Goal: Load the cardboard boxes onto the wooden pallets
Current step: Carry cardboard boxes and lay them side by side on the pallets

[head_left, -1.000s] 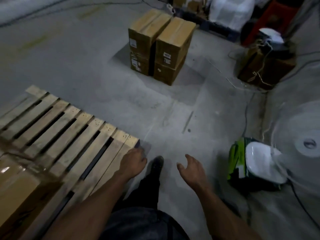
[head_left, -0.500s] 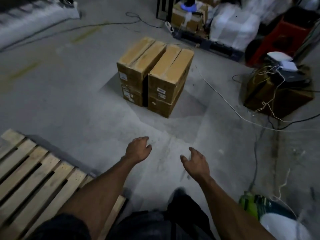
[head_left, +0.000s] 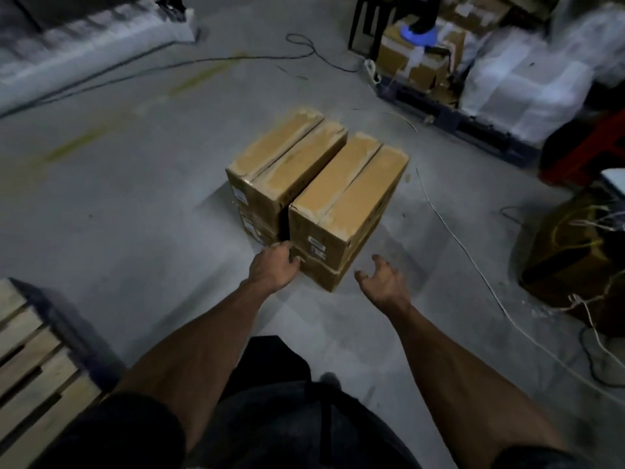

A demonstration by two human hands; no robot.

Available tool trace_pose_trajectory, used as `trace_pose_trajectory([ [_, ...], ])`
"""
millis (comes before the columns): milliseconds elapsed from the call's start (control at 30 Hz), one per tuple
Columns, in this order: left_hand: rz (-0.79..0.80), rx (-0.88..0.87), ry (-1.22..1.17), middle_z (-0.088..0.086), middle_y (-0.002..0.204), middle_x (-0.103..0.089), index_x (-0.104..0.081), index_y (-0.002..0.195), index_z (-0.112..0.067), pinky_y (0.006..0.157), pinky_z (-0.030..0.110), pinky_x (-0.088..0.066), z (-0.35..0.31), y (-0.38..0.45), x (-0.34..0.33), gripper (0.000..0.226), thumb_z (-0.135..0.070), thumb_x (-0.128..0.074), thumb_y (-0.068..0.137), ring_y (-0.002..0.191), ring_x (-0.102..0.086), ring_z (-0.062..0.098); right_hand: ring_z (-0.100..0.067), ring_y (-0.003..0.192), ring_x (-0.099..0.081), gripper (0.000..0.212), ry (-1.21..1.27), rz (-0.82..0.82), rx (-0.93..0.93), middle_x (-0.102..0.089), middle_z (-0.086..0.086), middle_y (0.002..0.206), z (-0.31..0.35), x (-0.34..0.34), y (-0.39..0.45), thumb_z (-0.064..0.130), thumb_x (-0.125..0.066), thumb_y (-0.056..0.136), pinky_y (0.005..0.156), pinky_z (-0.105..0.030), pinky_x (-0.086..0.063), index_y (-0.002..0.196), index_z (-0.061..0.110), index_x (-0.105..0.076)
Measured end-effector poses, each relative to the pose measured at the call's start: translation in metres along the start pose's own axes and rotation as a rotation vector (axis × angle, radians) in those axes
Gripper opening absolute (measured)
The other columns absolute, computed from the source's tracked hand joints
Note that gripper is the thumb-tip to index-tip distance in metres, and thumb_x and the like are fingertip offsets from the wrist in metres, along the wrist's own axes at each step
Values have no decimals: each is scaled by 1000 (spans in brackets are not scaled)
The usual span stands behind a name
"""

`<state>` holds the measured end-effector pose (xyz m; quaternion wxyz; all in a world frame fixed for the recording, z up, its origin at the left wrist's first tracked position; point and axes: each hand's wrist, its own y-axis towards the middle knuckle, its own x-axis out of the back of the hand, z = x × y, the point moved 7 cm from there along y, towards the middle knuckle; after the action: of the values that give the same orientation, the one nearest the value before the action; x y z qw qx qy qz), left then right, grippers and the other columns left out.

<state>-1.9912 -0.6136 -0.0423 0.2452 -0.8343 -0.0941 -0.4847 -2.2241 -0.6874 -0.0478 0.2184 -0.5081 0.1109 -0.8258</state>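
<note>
Ahead of me: four tan cardboard boxes sit on the grey concrete floor [head_left: 101,204], two stacks side by side, two boxes high.
Nearer stack: the right-hand top box [head_left: 348,194] lies straight ahead, its long axis running away from me and a little to the right, labelled short end facing me.
Farther stack: the left-hand top box [head_left: 287,164] lies parallel, just beside it.
Left hand: my left hand [head_left: 272,269] is the nearer one, fingers loosely curled, at the near corner of the lower right box [head_left: 321,275]; I cannot tell if it touches.
Right hand: my right hand [head_left: 384,282] is spread and empty, palm turned inward, just short of that stack's right side.
Pallet: the pale slatted wooden pallet [head_left: 30,360] is at my lower left, well apart from the boxes.
Next, I judge: both hands close on the short end of the right top box.
</note>
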Motion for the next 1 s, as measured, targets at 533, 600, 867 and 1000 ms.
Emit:
trace_pose_trajectory([
  [533, 208, 189, -259, 14, 149, -43, -38, 148, -15, 109, 43, -36, -34, 382, -11, 58, -49, -36, 101, 134, -42, 36, -31, 146, -30, 77, 641, -84, -512, -29, -9, 161, 20, 16, 308, 45, -63, 94, 117, -42, -29, 155, 14, -28],
  [600, 223, 247, -324, 16, 146, -47, -42, 144, -13, 108, 43, -37, -31, 425, -27, 59, -52, -35, 100, 131, -45, 37, -30, 146, -29, 75, 793, -100, -614, -28, -7, 161, 13, 2, 340, 42, -63, 95, 117, -42, -29, 156, 15, -27],
  [867, 212, 246, -298, 17, 147, -45, -39, 147, -9, 106, 38, -35, -31, 546, -92, 61, -48, -42, 100, 133, -43, 36, -30, 137, -38, 73, 979, -138, -838, -39, -8, 149, -30, -48, 445, 43, -66, 92, 114, -42, -31, 150, 12, -32],
  [1000, 238, 241, -276, 21, 140, -51, -44, 141, -8, 100, 38, -40, -26, 573, -119, 59, -46, -49, 97, 127, -49, 39, -24, 107, -56, 60, 1068, -113, -861, -59, -7, 121, -44, -73, 473, 39, -72, 87, 102, -46, -43, 133, 11, -47],
])
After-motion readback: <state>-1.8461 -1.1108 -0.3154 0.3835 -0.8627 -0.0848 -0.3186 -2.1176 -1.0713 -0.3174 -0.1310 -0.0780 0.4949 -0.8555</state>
